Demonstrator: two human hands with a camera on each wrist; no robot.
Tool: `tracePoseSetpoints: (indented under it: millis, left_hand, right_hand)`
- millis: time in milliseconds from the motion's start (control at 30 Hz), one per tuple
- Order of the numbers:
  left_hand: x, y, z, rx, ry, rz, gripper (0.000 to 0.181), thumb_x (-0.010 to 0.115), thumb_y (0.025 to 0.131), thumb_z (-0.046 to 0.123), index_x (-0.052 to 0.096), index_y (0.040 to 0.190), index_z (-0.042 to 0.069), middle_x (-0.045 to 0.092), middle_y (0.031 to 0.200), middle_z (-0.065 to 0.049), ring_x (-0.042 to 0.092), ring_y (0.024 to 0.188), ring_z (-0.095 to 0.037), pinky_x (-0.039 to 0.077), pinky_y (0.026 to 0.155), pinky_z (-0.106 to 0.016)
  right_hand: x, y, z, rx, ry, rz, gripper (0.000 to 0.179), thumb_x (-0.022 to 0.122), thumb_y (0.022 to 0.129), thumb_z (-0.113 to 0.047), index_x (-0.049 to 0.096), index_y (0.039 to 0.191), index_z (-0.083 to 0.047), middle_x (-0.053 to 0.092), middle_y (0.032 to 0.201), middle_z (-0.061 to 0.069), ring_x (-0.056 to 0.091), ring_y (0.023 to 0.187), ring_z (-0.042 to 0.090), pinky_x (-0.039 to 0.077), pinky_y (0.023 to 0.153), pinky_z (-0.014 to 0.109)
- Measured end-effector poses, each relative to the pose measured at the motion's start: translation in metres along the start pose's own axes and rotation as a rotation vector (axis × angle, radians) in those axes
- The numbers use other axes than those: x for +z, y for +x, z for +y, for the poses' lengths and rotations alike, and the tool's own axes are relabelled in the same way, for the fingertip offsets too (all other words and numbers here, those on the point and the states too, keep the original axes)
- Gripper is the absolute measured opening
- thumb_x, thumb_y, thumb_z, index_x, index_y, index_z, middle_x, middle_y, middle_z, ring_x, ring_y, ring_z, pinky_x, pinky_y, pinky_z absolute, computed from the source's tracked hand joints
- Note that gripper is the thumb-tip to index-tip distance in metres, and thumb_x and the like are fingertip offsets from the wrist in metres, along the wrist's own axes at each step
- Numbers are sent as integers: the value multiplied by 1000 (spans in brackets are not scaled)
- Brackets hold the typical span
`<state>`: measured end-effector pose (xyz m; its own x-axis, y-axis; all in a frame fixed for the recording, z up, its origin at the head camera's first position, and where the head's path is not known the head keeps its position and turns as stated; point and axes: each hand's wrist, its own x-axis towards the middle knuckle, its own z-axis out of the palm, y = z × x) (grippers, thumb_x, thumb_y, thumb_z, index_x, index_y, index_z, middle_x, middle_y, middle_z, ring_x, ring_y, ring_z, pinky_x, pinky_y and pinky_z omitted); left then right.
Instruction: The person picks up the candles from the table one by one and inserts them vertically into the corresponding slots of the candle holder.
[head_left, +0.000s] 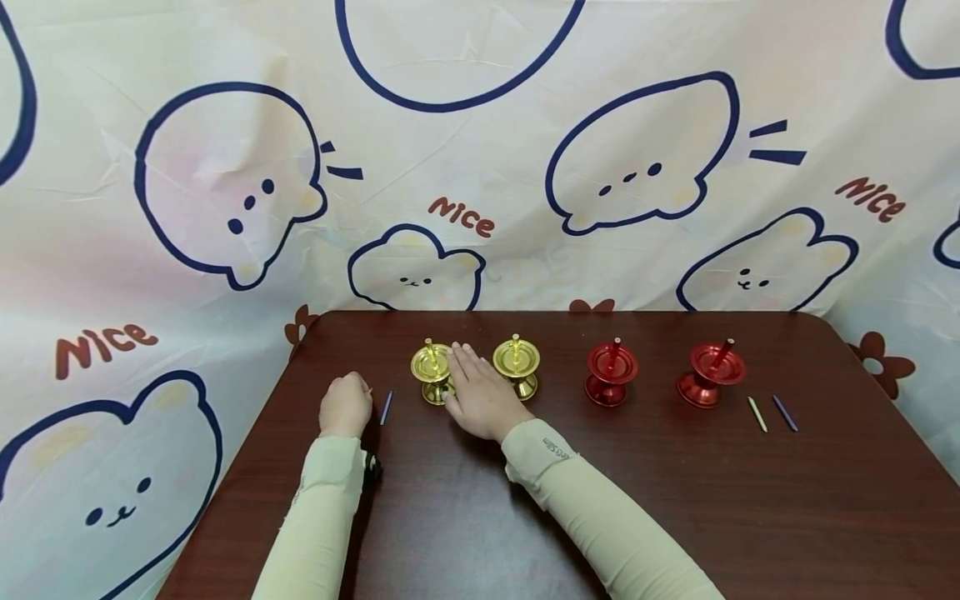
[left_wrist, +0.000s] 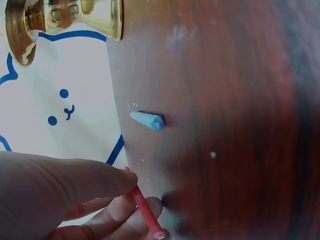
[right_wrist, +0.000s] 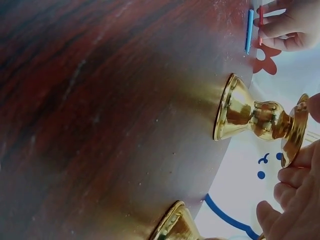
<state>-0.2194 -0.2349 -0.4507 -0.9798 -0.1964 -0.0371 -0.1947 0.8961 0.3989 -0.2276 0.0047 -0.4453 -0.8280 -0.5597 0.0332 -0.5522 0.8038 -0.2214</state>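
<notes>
In the left wrist view my left hand pinches a thin red candle between thumb and fingers. A blue candle lies on the table beside that hand. My right hand reaches between two gold candle holders, its fingers and thumb at the dish of the left gold candle holder, which stands upright. The second gold candle holder is just right of the right hand's fingers, its base partly hidden. A short gold peg rises from each gold dish.
Two red candle holders stand farther right on the dark brown table. Beside them lie a pale yellow-green candle and a blue-violet candle. A patterned curtain hangs behind the table.
</notes>
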Motion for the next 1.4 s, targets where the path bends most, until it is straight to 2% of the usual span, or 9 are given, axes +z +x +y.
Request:
tracePoseSetpoints:
  millis: [200, 400, 567, 767, 900, 1067, 1167, 1233, 1400]
  left_hand:
    - [4, 1, -2, 18, -52, 63, 15, 54, 103, 5, 59, 96, -6, 58, 94, -27, 62, 84, -41, 54, 73, -50]
    - [7, 2, -2, -19, -172, 137, 22, 50, 104, 3, 60, 119, -9, 62, 112, -32, 63, 102, -45, 53, 85, -53]
    - [7, 3, -1, -51, -307, 146, 33, 48, 107, 5, 55, 137, -7, 64, 126, -28, 64, 112, -41, 53, 91, -52]
    - [6, 1, -1, -42, -466, 162, 33, 45, 108, 6, 58, 136, -5, 67, 124, -24, 64, 112, -37, 53, 89, -48]
    - [3, -1, -2, -37, -528, 147, 32, 44, 108, 7, 60, 134, -4, 69, 122, -22, 66, 110, -35, 52, 84, -42]
    - [-1, -1, -2, -60, -698, 93, 32, 45, 108, 8, 58, 134, -4, 67, 125, -24, 65, 112, -34, 51, 80, -28]
    - [-2, -2, -2, -74, -778, 67, 32, 45, 108, 8, 56, 135, -5, 65, 128, -25, 63, 111, -34, 51, 75, -25]
    - [-3, -2, -1, -80, -805, 62, 32, 45, 108, 8, 56, 135, -5, 64, 128, -26, 63, 110, -34, 52, 76, -29]
    - [-5, -3, 1, -84, -849, 52, 30, 46, 108, 9, 56, 134, -4, 63, 129, -27, 62, 112, -34, 53, 77, -26]
  right_hand:
    - [0, 0, -1, -2, -5, -3, 67, 37, 109, -40, 15, 162, -4, 11, 169, 11, 8, 156, 25, 15, 124, 39]
    - [1, 1, 0, -9, -15, -5, 68, 37, 109, -41, 15, 162, -4, 12, 169, 12, 8, 156, 25, 16, 124, 40]
    - [-1, 1, 0, -10, 2, -12, 69, 37, 110, -42, 14, 162, -4, 11, 169, 14, 7, 156, 26, 15, 124, 40]
    - [0, 2, 1, -7, 5, -14, 69, 37, 110, -42, 13, 162, -4, 11, 169, 14, 7, 156, 26, 15, 124, 40]
    - [0, 2, 2, 0, 0, -24, 69, 37, 110, -42, 12, 162, -5, 8, 170, 12, 5, 156, 25, 13, 125, 39]
    - [-3, 1, 2, -5, -7, -24, 70, 35, 110, -43, 12, 162, -4, 8, 169, 13, 5, 156, 25, 14, 125, 40]
    - [-4, 1, 1, -5, -4, -23, 70, 35, 110, -44, 13, 162, -4, 9, 169, 13, 6, 156, 26, 14, 125, 40]
    - [-4, 0, 1, -7, 0, -19, 70, 36, 109, -44, 14, 162, -4, 9, 169, 13, 7, 156, 26, 15, 124, 40]
    - [-3, 0, 0, -10, 5, -16, 70, 36, 109, -44, 14, 162, -4, 10, 169, 13, 7, 156, 25, 14, 125, 40]
